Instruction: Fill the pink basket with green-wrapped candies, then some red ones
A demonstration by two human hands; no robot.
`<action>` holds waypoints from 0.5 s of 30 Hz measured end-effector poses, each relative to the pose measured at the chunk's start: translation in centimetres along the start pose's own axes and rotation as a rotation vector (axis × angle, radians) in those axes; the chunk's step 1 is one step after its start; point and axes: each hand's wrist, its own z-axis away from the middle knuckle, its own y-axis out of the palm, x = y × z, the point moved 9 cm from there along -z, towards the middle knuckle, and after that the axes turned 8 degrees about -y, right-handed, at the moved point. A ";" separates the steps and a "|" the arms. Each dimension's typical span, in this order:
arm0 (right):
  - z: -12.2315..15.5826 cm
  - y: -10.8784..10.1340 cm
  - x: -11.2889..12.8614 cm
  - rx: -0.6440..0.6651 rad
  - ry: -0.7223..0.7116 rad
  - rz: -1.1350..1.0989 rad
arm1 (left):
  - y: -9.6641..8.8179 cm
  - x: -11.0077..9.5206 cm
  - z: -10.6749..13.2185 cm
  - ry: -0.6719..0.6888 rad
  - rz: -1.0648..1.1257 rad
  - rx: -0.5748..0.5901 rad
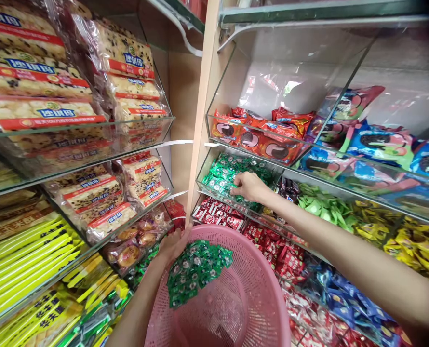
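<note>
My left hand grips the rim of a pink plastic basket, its fingers partly hidden behind the edge. Inside the basket, a heap of small green-wrapped candies lies toward the far left side. My right hand is over a glass-fronted bin of similar green candies on the right shelf. Its fingers are curled together against the candies; whatever is between them is too small or hidden to make out.
Packs of sachima fill the left shelves, above long yellow packets. Above the green bin are orange-red cookie packs and blue packs. Red candies lie below. Glass dividers and a wooden post edge the shelves.
</note>
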 end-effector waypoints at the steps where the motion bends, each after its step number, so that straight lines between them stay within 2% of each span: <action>1: 0.7 -0.8 0.7 -0.043 -0.039 -0.008 | 0.0 0.0 0.0 -0.001 -0.003 0.001; 3: 2.6 -1.9 2.6 -0.132 -0.148 -0.041 | 0.1 0.0 0.0 0.001 -0.008 -0.001; 5: 4.7 -1.1 4.8 -0.161 -0.263 -0.090 | 0.2 -0.1 -0.1 0.005 -0.014 -0.012; 6: 5.7 0.2 5.6 -0.133 -0.300 -0.110 | 0.2 -0.1 -0.2 0.008 -0.019 -0.018; 8: 7.2 4.4 6.8 0.004 -0.346 -0.096 | 0.4 -0.3 -0.3 0.015 -0.028 -0.025; 12: 8.5 12.5 6.9 0.176 -0.367 0.125 | 0.8 -0.5 -0.3 0.028 -0.025 -0.014; 15: 8.7 16.0 6.8 0.217 -0.406 0.265 | 0.8 -0.3 -0.3 0.025 -0.029 -0.027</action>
